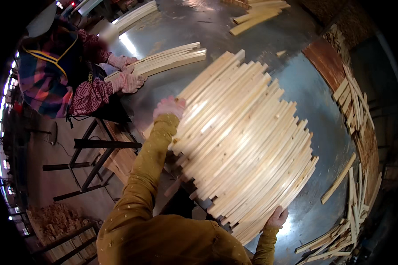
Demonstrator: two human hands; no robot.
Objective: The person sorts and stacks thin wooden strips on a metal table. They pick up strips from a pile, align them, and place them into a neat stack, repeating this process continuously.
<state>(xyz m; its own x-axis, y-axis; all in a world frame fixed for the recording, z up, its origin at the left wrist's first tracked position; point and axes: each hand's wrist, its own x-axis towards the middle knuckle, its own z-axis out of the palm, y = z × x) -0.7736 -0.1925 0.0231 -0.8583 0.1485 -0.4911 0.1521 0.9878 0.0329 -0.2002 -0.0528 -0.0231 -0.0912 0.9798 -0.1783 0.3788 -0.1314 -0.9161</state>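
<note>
The batch of wooden strips (243, 141) lies flat on the metal worktop (325, 106), between my left hand (169, 107) and my right hand (277, 217). The strips sit side by side, close together. Their long axis runs obliquely: the near ends point down and left, toward my body, and the far ends point away and to the right, beyond both hands. Both rows of ends are uneven, stepping in and out from strip to strip. Several pieces carry dark knots.

My left hand touches the left side of the batch; its fingers are partly hidden, and I cannot tell whether it is clenched on the wood. My right hand is against the outermost strip on the opposite side, near its lower end; I cannot tell whether it grips or only presses.

Ahead and left of my left hand, a co-worker's hands (129, 82) are at a smaller group of strips (170, 61), pointing away and to the right. Right of my right hand lie a single loose strip (339, 179) and a disordered pile of thin strips (354, 216).
</note>
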